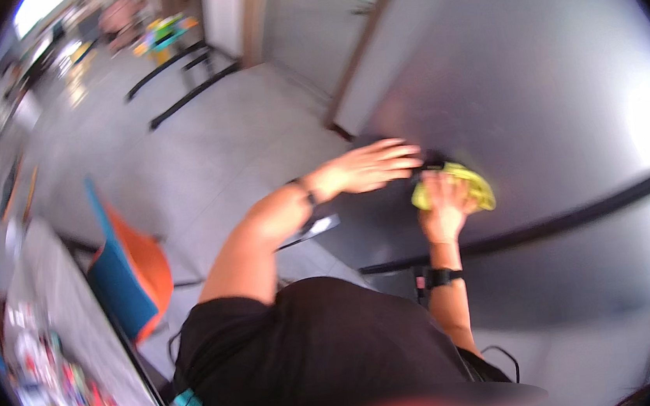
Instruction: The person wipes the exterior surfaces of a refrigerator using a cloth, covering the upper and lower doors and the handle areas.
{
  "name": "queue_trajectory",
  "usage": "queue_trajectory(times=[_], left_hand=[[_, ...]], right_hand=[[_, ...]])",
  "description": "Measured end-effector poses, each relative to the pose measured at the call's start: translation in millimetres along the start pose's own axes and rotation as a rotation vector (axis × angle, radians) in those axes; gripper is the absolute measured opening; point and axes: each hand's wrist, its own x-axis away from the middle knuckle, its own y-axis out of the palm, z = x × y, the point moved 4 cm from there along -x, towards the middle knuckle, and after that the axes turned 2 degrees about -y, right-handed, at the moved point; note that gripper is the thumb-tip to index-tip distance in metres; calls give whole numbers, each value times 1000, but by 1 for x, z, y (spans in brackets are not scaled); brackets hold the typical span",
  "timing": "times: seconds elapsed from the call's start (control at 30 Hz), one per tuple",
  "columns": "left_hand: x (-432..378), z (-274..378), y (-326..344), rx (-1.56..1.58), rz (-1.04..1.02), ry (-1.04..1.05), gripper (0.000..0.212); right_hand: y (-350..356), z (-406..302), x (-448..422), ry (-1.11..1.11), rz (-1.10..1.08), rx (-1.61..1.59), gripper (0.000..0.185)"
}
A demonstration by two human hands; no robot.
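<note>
A yellow cloth [479, 188] lies against the dark glossy panel of what looks like a large appliance [526, 101]. My right hand [444, 203] presses on the cloth with its fingers spread, and a black band is on that wrist. Just left of the cloth, my left hand [377, 165] is held flat with its fingers extended, near or on a dark part by the panel's edge; whether it touches cannot be told. It holds nothing that shows. A dark strip [573, 217] runs across the panel below the cloth.
An orange and blue chair [146, 267] stands at the left beside a table [66, 286] bearing many small coloured items. Farther back are a black metal stand [191, 95] with colourful objects on top and a door [314, 33] in a brown frame. Grey floor tiles [208, 149] lie between.
</note>
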Motion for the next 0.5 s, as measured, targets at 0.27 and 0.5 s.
queue_trajectory(times=[0.27,0.5], left_hand=[[344,-8,3,232,-290,-959,30],[526,68,9,298,-389,-1611,41]], right_hand=[[-20,43,9,167,180,76,64],[-160,41,-97,374,748,174,70]])
